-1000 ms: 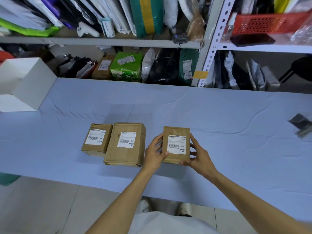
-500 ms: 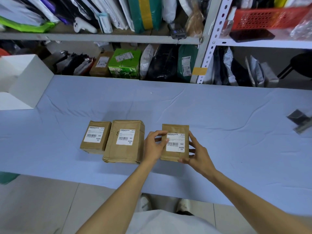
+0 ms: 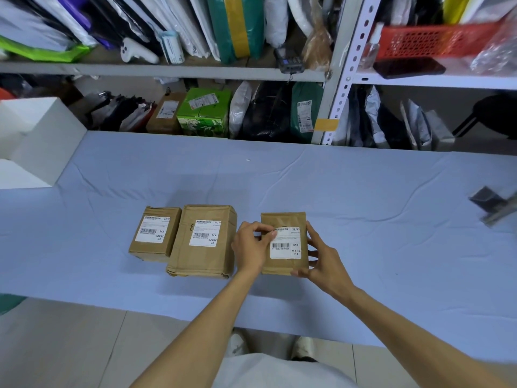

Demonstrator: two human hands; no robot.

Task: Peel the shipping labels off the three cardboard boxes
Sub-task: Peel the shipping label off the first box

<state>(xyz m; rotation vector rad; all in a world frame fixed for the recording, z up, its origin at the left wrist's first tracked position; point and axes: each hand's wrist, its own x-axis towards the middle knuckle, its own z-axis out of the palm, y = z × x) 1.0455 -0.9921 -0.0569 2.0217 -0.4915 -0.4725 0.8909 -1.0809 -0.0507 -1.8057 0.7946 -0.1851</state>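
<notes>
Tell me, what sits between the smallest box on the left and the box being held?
In the head view, the larger middle box, label still on, sits between the small left box and the held box.

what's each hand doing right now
Left hand: fingertips pinched at the top-left corner of the label on the right box.
Right hand: closed on that box's right edge, steadying it.

Single head-worn wide-angle view, looking forward and down, close over table [image 3: 363,219], shelves [image 3: 167,70] beyond
</notes>
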